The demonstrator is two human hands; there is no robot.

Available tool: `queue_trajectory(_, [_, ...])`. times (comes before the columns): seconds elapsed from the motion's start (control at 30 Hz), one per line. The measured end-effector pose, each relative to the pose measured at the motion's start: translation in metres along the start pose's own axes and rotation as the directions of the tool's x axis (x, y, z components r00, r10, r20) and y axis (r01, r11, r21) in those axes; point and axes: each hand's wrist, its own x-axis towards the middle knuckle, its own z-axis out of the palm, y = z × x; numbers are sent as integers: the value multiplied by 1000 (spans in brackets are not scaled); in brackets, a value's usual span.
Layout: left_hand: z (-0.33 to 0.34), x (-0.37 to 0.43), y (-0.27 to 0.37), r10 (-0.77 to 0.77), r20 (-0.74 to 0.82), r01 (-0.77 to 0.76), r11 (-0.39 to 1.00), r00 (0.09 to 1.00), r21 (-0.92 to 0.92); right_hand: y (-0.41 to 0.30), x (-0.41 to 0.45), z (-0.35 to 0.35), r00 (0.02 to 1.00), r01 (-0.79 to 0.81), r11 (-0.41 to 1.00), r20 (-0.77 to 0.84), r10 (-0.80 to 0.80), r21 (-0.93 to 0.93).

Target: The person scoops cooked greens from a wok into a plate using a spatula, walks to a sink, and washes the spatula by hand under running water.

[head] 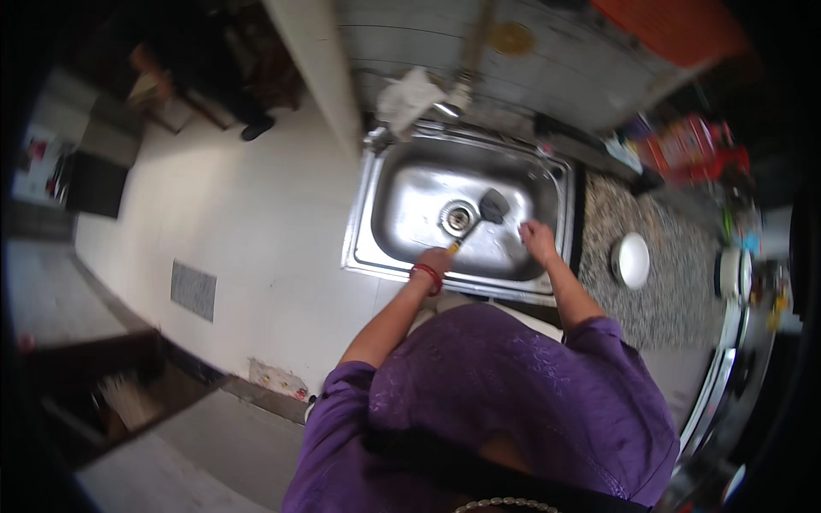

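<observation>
My left hand (436, 261) grips the yellow handle of a spatula (494, 206) at the near rim of the stainless steel sink (410, 186). The spatula's dark, broad head is down in the basin, just right of the drain strainer (458, 218). Over the right part of the basin hangs my right hand (539, 240), its fingers curled and apart from the spatula; blur hides whether anything is between them. The faucet (451, 108) stands behind the basin's far edge.
A white cloth (410, 96) hangs beside the faucet. On the granite counter (648, 314) to the right stands a white bowl (632, 261), with a lidded pot (734, 274) farther right. Red packages (689, 147) crowd the back right. Another person's leg and shoe (256, 127) show at upper left.
</observation>
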Motion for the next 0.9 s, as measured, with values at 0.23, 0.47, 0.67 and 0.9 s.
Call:
queue_trajectory(0.23, [-11, 14, 5, -372, 382, 497, 290, 846, -818, -78, -4, -109, 955, 76, 993, -291, -48, 86])
queue_trajectory(0.47, [-24, 14, -5, -427, 429, 539, 176, 796, -824, -122, 16, -128, 972, 24, 988, -227, -58, -151])
queue_trajectory(0.67, [-32, 10, -4, -417, 468, 541, 71, 779, -838, -117, 21, -124, 946, 113, 955, -265, -187, -273])
queue_trajectory(0.9, [-27, 12, -2, -418, 411, 516, 174, 810, -839, -109, 21, -135, 942, 169, 933, -226, -247, -317])
